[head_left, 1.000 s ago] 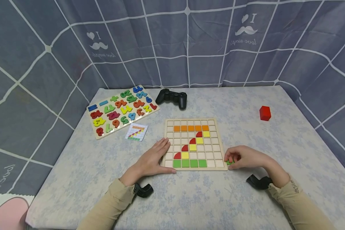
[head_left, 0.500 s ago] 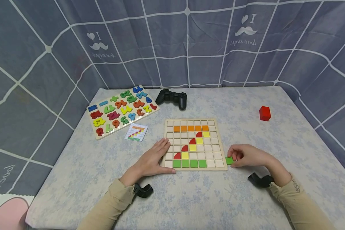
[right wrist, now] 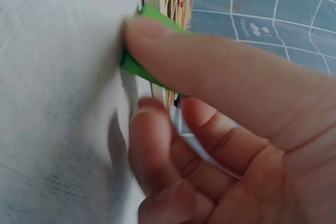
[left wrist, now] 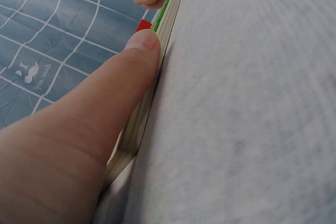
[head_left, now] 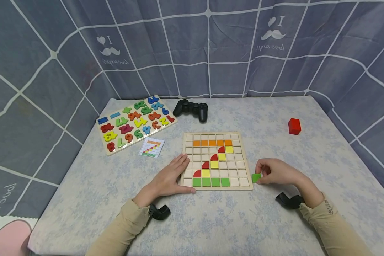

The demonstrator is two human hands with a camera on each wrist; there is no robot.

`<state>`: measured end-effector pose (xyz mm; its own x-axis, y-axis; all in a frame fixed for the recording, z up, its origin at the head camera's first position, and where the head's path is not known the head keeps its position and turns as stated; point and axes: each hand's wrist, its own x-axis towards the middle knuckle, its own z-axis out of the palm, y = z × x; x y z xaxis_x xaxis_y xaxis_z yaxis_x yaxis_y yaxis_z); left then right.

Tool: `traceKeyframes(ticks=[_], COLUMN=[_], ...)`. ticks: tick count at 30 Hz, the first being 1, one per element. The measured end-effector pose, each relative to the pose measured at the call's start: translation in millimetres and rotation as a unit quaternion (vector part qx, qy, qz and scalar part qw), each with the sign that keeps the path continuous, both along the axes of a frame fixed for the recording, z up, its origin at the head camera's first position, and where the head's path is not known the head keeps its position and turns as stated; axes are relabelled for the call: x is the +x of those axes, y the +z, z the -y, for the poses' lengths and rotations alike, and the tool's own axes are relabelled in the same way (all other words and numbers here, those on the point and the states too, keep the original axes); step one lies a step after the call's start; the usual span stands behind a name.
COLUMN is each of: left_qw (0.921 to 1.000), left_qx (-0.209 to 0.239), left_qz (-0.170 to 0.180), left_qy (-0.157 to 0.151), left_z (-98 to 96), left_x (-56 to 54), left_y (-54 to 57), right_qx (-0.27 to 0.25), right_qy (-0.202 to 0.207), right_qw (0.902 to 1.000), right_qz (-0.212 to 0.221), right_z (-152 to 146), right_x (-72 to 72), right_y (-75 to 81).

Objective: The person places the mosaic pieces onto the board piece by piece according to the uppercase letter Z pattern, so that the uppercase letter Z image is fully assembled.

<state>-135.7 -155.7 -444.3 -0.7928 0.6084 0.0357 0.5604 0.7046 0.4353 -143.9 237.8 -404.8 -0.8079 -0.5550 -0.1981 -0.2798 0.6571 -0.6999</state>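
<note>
My left hand (head_left: pixel 169 176) lies with straight fingers on the left edge of a wooden grid board (head_left: pixel 215 134). Its thumb (left wrist: pixel 143 45) runs along the board's near edge. Just off the board's lower right corner, my right hand (head_left: pixel 276 172) pinches a green square tile (head_left: pixel 256 177) between thumb and fingers. In the right wrist view the thumb covers much of this tile (right wrist: pixel 137 69). Orange tiles (head_left: pixel 212 143) form a row near the board's top. Red quarter-round tiles (head_left: pixel 205 165) and yellow square tiles (head_left: pixel 214 164) step down diagonally to a row of green tiles (head_left: pixel 216 182).
A pattern card (head_left: pixel 152 147) lies left of the board, beside a number puzzle (head_left: pixel 136 124). A black game controller (head_left: pixel 192 109) sits behind the board, and a red block (head_left: pixel 294 126) stands at the back right. A grey-blue curtain (head_left: pixel 192 49) surrounds the table.
My right hand has shifted slightly right and away from me, off the board's corner, with the green tile showing more between its fingers. The left hand has stayed in place.
</note>
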Motion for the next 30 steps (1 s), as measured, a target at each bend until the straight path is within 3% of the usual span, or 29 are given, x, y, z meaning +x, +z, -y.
traceKeyframes(ticks=[5,12,23,27,30], left_qw=[1.0000,1.0000,1.0000,1.0000,1.0000], left_qx=[0.000,-0.002,0.000,0.002,0.002], left_qz=[0.001,0.005,0.005,0.002,0.002], left_qy=[0.001,0.004,0.002,0.003,0.003], left_z=[0.9,2.5,4.4,5.7,5.6], left_x=[0.0,1.2,1.3,1.2,1.3], left_y=[0.8,1.1,1.6,1.4,1.2], right_qx=[-0.045,-0.128,-0.078,-0.074,-0.070], right_qy=[-0.009,-0.015,-0.001,0.016,0.039], right_qw=[0.9989,0.9916,0.9960,0.9941,0.9937], right_qz=[-0.013,-0.011,-0.044,-0.078,-0.079], right_z=[3,31,52,54,52], right_x=[1.3,11.2,16.9,15.3,14.9], right_y=[1.6,-1.3,-17.4,-21.2,-19.6])
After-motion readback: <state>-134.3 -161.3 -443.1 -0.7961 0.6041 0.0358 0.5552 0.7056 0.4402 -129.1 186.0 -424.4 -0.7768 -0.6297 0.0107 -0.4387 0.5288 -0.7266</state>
